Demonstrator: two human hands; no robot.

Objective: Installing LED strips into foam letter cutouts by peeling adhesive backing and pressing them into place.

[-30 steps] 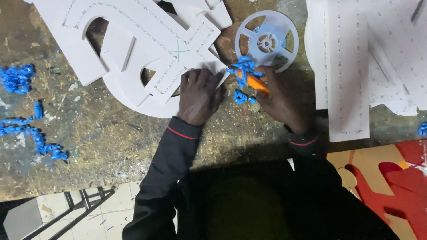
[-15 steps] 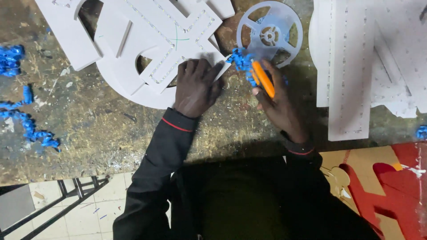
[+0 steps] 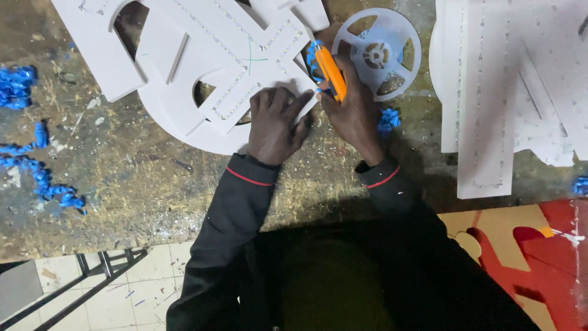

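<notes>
Left hand (image 3: 275,125) presses flat, fingers spread, on the white foam cut-out (image 3: 202,61) at upper centre; right hand (image 3: 350,113) grips an orange utility knife (image 3: 331,73); a slip could nick the left fingertips.

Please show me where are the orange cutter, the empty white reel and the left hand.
orange cutter (image 3: 331,73), head view, on its orange body.
white reel (image 3: 376,54), head view, on its hub.
left hand (image 3: 277,125), head view, on its back.

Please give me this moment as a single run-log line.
left hand: flat on white cut-out panel | right hand: holds orange knife at panel edge | empty reel beside
</notes>
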